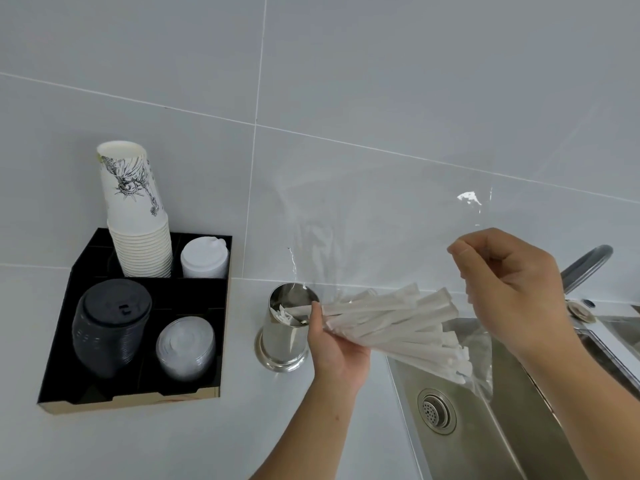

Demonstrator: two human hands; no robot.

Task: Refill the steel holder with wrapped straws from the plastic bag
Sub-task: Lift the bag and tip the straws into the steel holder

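A shiny steel holder (282, 336) stands upright on the white counter, with a few white wrapped straws inside it. My left hand (334, 344) grips a bundle of wrapped straws (398, 322) just right of the holder's rim, their left ends over its mouth. The bundle lies nearly level and its right end fans out over the sink. A clear plastic bag (398, 223) drapes around the straws and rises above them. My right hand (512, 289) pinches the bag's upper edge, higher and to the right.
A black organiser tray (194, 393) at left holds stacked paper cups (136, 216), white lids (204, 258), black lids (110, 323) and clear lids (185, 344). A steel sink (485, 427) with a drain lies at lower right, its faucet (585, 268) behind my right hand. A tiled wall stands behind.
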